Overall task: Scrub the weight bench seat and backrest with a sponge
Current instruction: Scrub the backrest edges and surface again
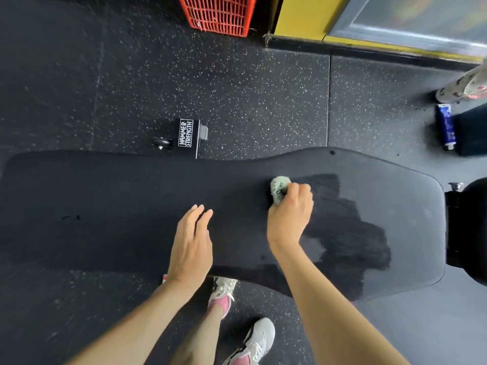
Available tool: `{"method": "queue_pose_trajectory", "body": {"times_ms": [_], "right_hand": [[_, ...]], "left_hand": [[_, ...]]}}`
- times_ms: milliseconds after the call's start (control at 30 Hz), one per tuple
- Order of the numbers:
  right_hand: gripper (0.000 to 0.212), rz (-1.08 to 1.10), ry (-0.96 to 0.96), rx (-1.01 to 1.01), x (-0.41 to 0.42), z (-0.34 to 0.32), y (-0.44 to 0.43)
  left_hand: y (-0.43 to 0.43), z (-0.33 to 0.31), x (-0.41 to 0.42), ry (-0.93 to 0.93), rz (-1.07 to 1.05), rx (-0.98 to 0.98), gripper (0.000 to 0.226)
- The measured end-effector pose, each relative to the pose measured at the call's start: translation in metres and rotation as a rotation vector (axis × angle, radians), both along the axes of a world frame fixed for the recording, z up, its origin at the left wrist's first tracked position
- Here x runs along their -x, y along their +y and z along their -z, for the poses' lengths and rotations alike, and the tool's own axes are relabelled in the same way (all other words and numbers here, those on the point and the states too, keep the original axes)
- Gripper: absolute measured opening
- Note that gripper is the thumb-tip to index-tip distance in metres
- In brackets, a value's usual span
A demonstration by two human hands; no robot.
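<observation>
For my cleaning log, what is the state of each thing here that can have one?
bench pad: wet streaks at right, dry at left.
sponge: gripped, pressed on the bench pad.
right hand: fingers curled round the sponge.
left hand: open, fingers straight, over the pad.
blue tube: lying on the floor.

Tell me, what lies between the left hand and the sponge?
Only bare black bench pad, as the head view shows. The left hand is open over it; the right hand grips the sponge.

"HAMMER STRENGTH" on bench frame plate (186, 133)
</observation>
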State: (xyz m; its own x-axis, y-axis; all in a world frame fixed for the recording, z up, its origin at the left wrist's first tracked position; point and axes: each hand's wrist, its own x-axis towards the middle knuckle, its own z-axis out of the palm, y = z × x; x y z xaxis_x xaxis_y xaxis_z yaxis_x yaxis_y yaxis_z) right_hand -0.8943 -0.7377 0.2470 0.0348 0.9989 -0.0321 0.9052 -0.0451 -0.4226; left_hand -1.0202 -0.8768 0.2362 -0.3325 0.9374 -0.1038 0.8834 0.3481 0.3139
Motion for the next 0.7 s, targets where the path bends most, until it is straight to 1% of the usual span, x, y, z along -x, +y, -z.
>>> {"method": "queue_pose_trajectory", "body": {"times_ms": [67, 100, 133, 167, 200, 233, 267, 333, 400, 433, 467, 533, 567, 633, 667, 700], "right_hand": [[0.047, -0.355, 0.007, -0.018, 0.034, 0.003, -0.041], [0.047, -0.564, -0.011, -0.025, 0.045, 0.004, -0.057], [0.043, -0.767, -0.027, -0.047, 0.048, 0.006, -0.065], [0.041, -0.917, -0.026, -0.078, 0.046, 0.009, -0.062], [0.041, -0.982, -0.02, -0.095, 0.038, 0.011, -0.051], [0.043, -0.974, -0.024, -0.1, 0.029, 0.011, -0.037], [0.047, -0.897, -0.04, -0.1, 0.02, 0.011, -0.022], [0.052, -0.587, -0.044, -0.034, 0.014, 0.007, -0.004], [0.052, -0.274, 0.012, 0.054, 0.039, 0.001, -0.018], [0.051, -0.224, 0.052, 0.09, 0.057, 0.001, -0.034], [0.051, -0.259, 0.096, 0.123, 0.077, 0.001, -0.053], [0.05, -0.48, 0.192, 0.18, 0.105, 0.0, -0.092], [0.048, -0.567, 0.242, 0.238, 0.113, 0.0, -0.105], [0.047, -0.604, 0.33, 0.394, 0.114, -0.005, -0.112], [0.052, -0.642, 0.337, 0.426, 0.108, -0.007, -0.109], [0.059, -0.727, 0.332, 0.435, 0.099, -0.009, -0.104]], "left_hand": [[-0.016, -0.001, 0.014, -0.029, -0.292, -0.041, 0.046], [-0.024, -0.001, 0.023, -0.018, -0.407, -0.06, 0.048], [-0.032, -0.001, 0.031, 0.008, -0.478, -0.066, 0.051], [-0.041, 0.0, 0.04, 0.036, -0.505, -0.056, 0.052], [-0.048, 0.002, 0.048, 0.056, -0.509, -0.042, 0.053], [-0.053, 0.003, 0.054, 0.062, -0.515, -0.027, 0.054], [-0.057, 0.004, 0.06, 0.054, -0.527, -0.016, 0.054], [-0.061, 0.005, 0.063, 0.032, -0.563, -0.001, 0.055], [-0.058, 0.002, 0.06, -0.003, -0.583, -0.022, 0.053], [-0.055, 0.001, 0.059, -0.034, -0.582, -0.047, 0.049], [-0.05, -0.001, 0.056, -0.07, -0.569, -0.076, 0.045], [-0.041, -0.011, 0.05, -0.18, -0.541, -0.134, 0.038], [-0.036, -0.017, 0.047, -0.26, -0.552, -0.157, 0.038], [-0.026, -0.029, 0.044, -0.465, -0.647, -0.18, 0.043], [-0.021, -0.033, 0.042, -0.562, -0.691, -0.205, 0.047], [-0.016, -0.033, 0.04, -0.659, -0.748, -0.234, 0.051]]}}
